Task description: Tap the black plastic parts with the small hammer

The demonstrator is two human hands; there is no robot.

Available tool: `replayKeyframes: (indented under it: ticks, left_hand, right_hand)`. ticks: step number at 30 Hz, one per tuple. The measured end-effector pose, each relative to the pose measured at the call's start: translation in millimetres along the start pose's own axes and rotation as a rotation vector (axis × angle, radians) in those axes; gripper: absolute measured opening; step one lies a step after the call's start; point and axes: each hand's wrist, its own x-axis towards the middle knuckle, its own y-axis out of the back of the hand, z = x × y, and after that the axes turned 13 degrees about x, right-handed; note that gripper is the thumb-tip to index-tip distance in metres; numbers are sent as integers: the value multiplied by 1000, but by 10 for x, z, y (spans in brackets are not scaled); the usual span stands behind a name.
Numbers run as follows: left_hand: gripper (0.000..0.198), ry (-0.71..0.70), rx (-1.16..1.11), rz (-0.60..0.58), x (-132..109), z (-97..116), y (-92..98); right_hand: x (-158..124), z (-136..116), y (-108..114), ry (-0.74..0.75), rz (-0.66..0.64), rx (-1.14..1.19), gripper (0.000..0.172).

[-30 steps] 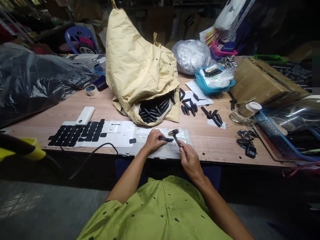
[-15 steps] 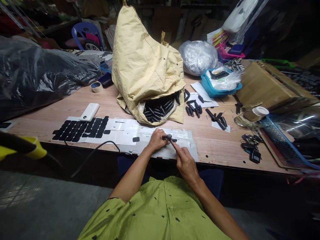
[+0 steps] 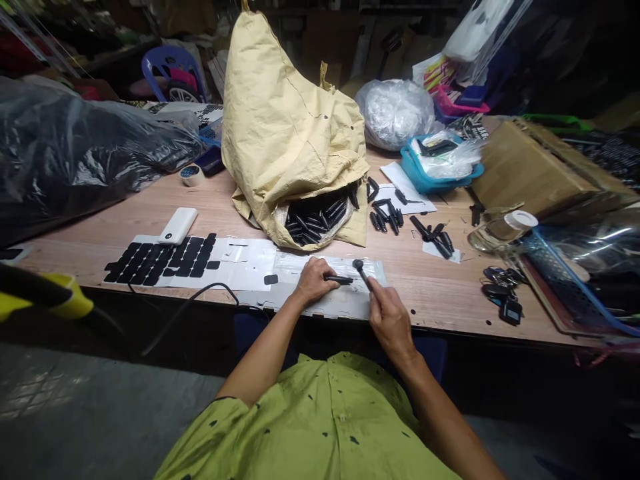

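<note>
My left hand is closed on the near end of a slim black piece, which lies over the grey-white sheet at the table's front edge. In my closed right hand is a dark tool with a round head. Its head is a little to the right of the black piece and apart from it. Behind my hands, a large tan sack lies with its mouth towards me, full of slim black pieces. Small details of the held piece are too fine to make out.
Left of my hands lie a white sheet of black stickers and a white power bank. Loose black pieces, a teal basket, a jar, keys and a cardboard box are to the right.
My right hand has moved right with the tool, so its head has come away from the black piece. My left hand stays in place, and more of the piece shows.
</note>
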Motion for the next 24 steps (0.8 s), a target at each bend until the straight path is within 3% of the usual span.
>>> replayKeyframes:
  ticks: [4,8,13,17,19,21,22,24]
  left_hand:
    - [10,-4,8,-2,-10,-2,-3]
    - [11,-37,49,-17,7,-26,16]
    - [13,-135,180,-35,-88,36,43]
    - [20,-371,196,-15,-529,236,-143]
    - [28,-539,123,-111,-808,319,-299]
    - [32,-605,46,-302,-1024,335,-450]
    - [32,-561,26,-410,-1090,311,-513]
    - [32,-320,44,-606,-1136,205,-607]
  right_hand:
    - [264,395,74,-53,20,-277,33]
    - [405,710,68,-15,-2,-426,27]
    - [398,760,3,10,19,-476,27]
    - [388,718,-18,8,29,-490,28]
    - [389,709,-23,1,36,-496,28]
    - [389,704,-29,-9,36,-498,28]
    - [388,701,-32,-14,35,-497,28]
    - [389,693,-39,-22,33,-493,28]
